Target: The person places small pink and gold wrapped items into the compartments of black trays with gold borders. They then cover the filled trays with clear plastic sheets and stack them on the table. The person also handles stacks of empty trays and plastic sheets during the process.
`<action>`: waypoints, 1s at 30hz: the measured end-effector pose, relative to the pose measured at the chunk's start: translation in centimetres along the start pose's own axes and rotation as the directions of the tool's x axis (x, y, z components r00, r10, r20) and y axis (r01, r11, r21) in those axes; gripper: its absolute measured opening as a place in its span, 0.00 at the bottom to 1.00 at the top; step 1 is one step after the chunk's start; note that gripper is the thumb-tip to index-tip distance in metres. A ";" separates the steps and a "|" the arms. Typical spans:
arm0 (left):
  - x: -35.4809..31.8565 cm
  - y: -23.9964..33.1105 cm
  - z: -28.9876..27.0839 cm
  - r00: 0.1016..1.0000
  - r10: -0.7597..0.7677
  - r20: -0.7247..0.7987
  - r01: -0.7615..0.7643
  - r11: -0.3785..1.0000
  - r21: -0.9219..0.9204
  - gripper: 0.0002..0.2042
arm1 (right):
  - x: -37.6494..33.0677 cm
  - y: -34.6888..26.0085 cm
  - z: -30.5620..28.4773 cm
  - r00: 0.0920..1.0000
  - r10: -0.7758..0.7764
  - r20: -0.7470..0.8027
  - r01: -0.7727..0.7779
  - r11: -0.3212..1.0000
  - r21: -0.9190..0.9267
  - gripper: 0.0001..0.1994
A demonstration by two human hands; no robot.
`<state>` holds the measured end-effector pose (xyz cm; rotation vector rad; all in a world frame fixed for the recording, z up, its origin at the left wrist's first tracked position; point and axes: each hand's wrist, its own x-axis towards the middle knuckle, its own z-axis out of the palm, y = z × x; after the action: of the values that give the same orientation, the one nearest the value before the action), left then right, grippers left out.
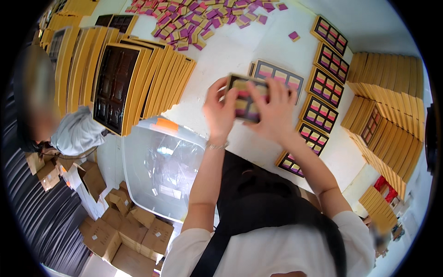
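Above the white table, both of my hands are at one dark-framed, gold-edged box, tilted toward me. Small pink, gold and purple pieces show in its compartments. My left hand grips its left side, thumb across the front. Over the right side lies my right hand, its thumb on the front and its fingers bent over the upper right part, a little blurred. Just behind the held box rests another box with a greyish front, partly covered by my right hand.
Several filled boxes form a row along the table's right side. Loose small pieces are heaped at the far edge. Stacked trays stand left, near another person. A clear plastic bin and cardboard cartons are lower left.
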<state>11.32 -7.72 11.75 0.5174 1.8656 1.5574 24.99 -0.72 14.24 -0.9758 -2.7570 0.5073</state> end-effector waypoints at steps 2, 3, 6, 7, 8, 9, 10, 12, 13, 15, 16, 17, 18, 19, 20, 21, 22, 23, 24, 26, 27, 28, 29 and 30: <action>3.1 -1.9 4.3 0.995 0.056 0.079 -0.061 0.997 0.052 0.17 | 0.9 4.2 -1.1 0.998 -0.006 -0.061 0.002 0.997 -0.072 0.46; 4.5 -2.8 5.5 0.984 0.136 0.117 -0.164 0.950 0.266 0.19 | 0.8 6.8 -0.2 0.977 0.142 -0.159 -0.133 0.989 0.063 0.44; 5.9 -5.7 6.4 0.970 0.179 0.166 -0.238 0.840 0.488 0.22 | 0.0 11.6 3.7 0.759 0.642 -0.108 -0.464 0.650 0.602 0.38; 6.4 -6.3 6.2 0.973 0.165 0.163 -0.225 0.834 0.503 0.23 | -0.1 11.5 4.0 0.644 0.757 0.110 -0.548 0.356 0.757 0.35; 6.5 -6.9 5.7 0.979 0.010 0.204 -0.072 0.951 0.301 0.25 | -0.2 11.2 4.3 0.521 0.779 0.350 -0.581 0.023 0.814 0.33; 6.0 -7.0 4.9 0.949 -0.139 0.284 0.115 0.988 0.100 0.27 | -0.9 10.9 5.4 0.597 0.704 0.385 -0.563 0.025 0.826 0.31; 5.7 -7.0 4.0 0.887 -0.254 0.387 0.309 0.947 -0.087 0.29 | -1.5 10.4 6.3 0.670 0.620 0.408 -0.538 0.027 0.843 0.29; 5.0 -6.4 0.6 0.842 -0.293 0.453 0.424 0.879 -0.218 0.30 | -0.7 9.7 5.7 0.618 0.546 0.566 -0.664 -0.023 0.747 0.24; 4.7 -6.1 -1.3 0.825 -0.336 0.455 0.447 0.880 -0.160 0.31 | 0.5 9.6 4.3 0.550 0.524 0.651 -0.736 -0.064 0.674 0.24; 6.3 -5.4 -3.6 0.814 -0.439 0.381 0.474 0.881 0.003 0.31 | 2.2 10.9 4.6 0.589 0.579 0.564 -0.712 0.041 0.701 0.23; 7.6 -4.6 -3.5 0.816 -0.490 0.307 0.478 0.870 0.119 0.31 | 3.2 13.1 6.5 0.685 0.660 0.308 -0.598 0.268 0.755 0.24; 9.6 -4.1 -2.1 0.913 -0.347 0.216 0.272 0.909 0.316 0.29 | 4.3 15.0 7.8 0.742 0.670 0.029 -0.476 0.495 0.727 0.25; 12.2 -3.9 -0.5 0.959 -0.226 0.171 0.150 0.917 0.369 0.27 | 5.8 15.6 7.5 0.731 0.671 0.123 -0.492 0.394 0.776 0.25; 15.2 -3.9 1.3 0.986 -0.092 0.136 0.026 0.907 0.420 0.26 | 7.8 15.6 6.7 0.722 0.660 0.210 -0.504 0.293 0.812 0.25; 18.3 -4.6 3.4 0.996 0.027 0.084 -0.072 0.803 0.592 0.23 | 9.0 15.5 6.1 0.707 0.644 0.291 -0.518 0.192 0.834 0.25; 20.6 -5.6 5.1 0.987 0.153 0.054 -0.143 0.657 0.740 0.21 | 9.5 14.9 5.9 0.757 0.610 0.233 -0.477 0.272 0.836 0.24; 21.9 -6.2 6.0 0.976 0.164 0.145 -0.210 0.520 0.828 0.19 | 10.0 14.0 5.7 0.807 0.563 0.179 -0.429 0.351 0.832 0.24; 23.3 -6.7 6.8 0.958 0.162 0.237 -0.282 0.373 0.884 0.16 | 9.8 14.0 5.2 0.850 0.512 0.125 -0.379 0.429 0.820 0.24; 24.3 -7.5 7.1 0.934 0.146 0.327 -0.352 0.209 0.912 0.14 | 9.1 14.5 4.2 0.889 0.457 -0.020 -0.303 0.620 0.724 0.25; 26.9 -10.7 3.6 0.970 -0.014 0.244 -0.200 0.529 0.825 0.12 | 7.9 14.5 1.9 0.935 0.259 -0.244 -0.132 0.890 0.436 0.29; 27.8 -11.2 3.2 0.969 -0.096 0.227 -0.109 0.659 0.744 0.11 | 7.0 15.0 0.6 0.938 0.186 -0.291 -0.086 0.942 0.323 0.33; 26.8 -10.1 5.1 0.967 -0.041 0.253 -0.178 0.600 0.779 0.12 | 5.9 16.2 -0.1 0.939 0.179 -0.293 -0.093 0.954 0.284 0.34; 26.0 -8.7 6.5 0.960 0.016 0.278 -0.243 0.537 0.808 0.13 | 4.9 17.3 -0.7 0.941 0.169 -0.292 -0.097 0.965 0.245 0.34; 24.4 -6.6 7.7 0.952 0.063 0.298 -0.293 0.460 0.838 0.14 | 3.5 17.7 -1.1 0.946 0.159 -0.281 -0.097 0.971 0.220 0.35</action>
<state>-0.06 12.55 -0.79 1.3286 2.3784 0.4284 32.77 14.64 8.82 -1.0870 -2.3356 0.5953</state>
